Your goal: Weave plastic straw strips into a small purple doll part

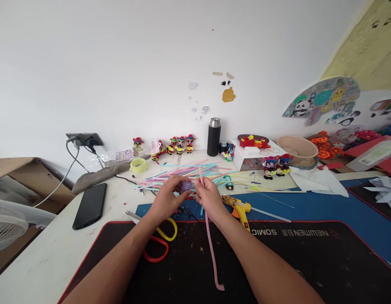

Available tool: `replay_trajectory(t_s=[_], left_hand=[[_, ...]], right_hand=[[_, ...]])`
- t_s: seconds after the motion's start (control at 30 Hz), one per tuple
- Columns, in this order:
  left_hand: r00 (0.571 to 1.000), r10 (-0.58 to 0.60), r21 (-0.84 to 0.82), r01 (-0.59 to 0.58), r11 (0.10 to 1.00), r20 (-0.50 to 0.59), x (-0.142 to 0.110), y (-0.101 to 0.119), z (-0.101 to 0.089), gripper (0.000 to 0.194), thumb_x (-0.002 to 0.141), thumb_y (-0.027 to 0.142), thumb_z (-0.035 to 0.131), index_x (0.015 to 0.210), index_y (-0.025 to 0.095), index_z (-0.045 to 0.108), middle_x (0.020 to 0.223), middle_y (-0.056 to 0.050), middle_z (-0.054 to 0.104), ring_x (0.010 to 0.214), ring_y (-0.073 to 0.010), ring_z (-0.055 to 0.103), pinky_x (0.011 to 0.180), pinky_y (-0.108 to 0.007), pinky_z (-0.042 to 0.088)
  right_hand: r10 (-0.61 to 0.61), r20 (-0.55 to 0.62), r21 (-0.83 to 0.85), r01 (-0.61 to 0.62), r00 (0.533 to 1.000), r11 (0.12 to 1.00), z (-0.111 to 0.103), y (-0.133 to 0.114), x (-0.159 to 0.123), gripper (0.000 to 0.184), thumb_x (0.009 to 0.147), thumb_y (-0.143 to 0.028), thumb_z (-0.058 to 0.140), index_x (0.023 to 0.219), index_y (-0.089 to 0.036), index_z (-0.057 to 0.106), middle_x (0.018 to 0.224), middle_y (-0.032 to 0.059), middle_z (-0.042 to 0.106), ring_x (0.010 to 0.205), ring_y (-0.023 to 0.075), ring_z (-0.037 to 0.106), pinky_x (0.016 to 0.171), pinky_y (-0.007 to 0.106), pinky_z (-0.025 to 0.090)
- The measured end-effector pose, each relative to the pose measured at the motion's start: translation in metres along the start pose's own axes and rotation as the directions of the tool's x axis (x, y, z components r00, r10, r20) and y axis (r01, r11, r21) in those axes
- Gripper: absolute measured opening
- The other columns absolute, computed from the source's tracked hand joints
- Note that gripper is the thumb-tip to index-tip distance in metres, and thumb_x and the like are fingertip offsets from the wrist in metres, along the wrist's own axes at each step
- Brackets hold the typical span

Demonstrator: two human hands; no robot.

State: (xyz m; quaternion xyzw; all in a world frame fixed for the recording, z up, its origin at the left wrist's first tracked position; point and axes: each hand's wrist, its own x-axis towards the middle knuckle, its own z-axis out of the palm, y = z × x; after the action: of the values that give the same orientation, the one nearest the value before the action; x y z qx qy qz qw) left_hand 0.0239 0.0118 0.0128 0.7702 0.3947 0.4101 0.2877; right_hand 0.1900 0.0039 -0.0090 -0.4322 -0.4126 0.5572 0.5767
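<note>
My left hand (167,195) is closed around a small purple fuzzy piece (186,187), its shape partly hidden by the fingers. Close beside it, my right hand (209,196) pinches a long pink pipe cleaner (211,249). One end of this stem sticks up above the fingers; the other hangs toward me and bends into a short hook. Behind both hands spreads a pile of pastel pipe cleaners (179,172). Scissors (156,251) with red and yellow handles lie under my left forearm. A yellow glue gun (242,210) rests right of my right wrist.
A black desk mat (277,261) covers the front. A phone (90,206) and a yellow tape roll (138,165) lie left. Along the wall stand small figures (180,145), a black flask (213,139), a white box (255,157) and a beige bowl (298,145).
</note>
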Motion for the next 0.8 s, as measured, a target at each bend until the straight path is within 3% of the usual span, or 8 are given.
replay_trajectory(t_s=[0.17, 0.4, 0.8], left_hand=[[0.992, -0.121, -0.162, 0.112, 0.98, -0.043, 0.002, -0.004, 0.0, 0.03, 0.085, 0.032, 0.076, 0.112, 0.021, 0.069, 0.095, -0.003, 0.066, 0.082, -0.0186, 0.062, 0.076, -0.032, 0.051], [0.962, -0.272, -0.456, 0.257, 0.852, 0.032, 0.007, -0.003, -0.002, 0.041, 0.077, 0.038, 0.084, 0.111, 0.02, 0.068, 0.091, -0.002, 0.071, 0.084, -0.0191, 0.065, 0.072, -0.031, 0.054], [0.956, -0.291, -0.524, 0.264, 0.81, 0.032, 0.009, 0.003, -0.006, 0.045, 0.076, 0.038, 0.086, 0.115, 0.02, 0.071, 0.101, -0.003, 0.07, 0.083, -0.0176, 0.065, 0.075, -0.032, 0.057]], right_hand=[[0.012, -0.057, 0.074, -0.008, 0.998, 0.997, -0.005, -0.009, 0.002, 0.036, 0.081, -0.05, 0.074, 0.08, -0.025, 0.049, 0.051, -0.0122, 0.034, 0.038, 0.0082, 0.029, 0.038, 0.023, 0.02], [0.099, 0.12, 0.115, -0.113, 0.988, 0.987, -0.001, -0.017, -0.006, 0.045, 0.08, -0.056, 0.074, 0.077, -0.025, 0.042, 0.051, -0.0122, 0.037, 0.034, 0.0061, 0.031, 0.038, 0.022, 0.016], [0.114, 0.121, 0.068, -0.122, 0.986, 0.99, 0.001, -0.014, -0.007, 0.039, 0.085, -0.048, 0.069, 0.072, -0.024, 0.041, 0.05, -0.0117, 0.037, 0.034, 0.0053, 0.03, 0.037, 0.021, 0.016]])
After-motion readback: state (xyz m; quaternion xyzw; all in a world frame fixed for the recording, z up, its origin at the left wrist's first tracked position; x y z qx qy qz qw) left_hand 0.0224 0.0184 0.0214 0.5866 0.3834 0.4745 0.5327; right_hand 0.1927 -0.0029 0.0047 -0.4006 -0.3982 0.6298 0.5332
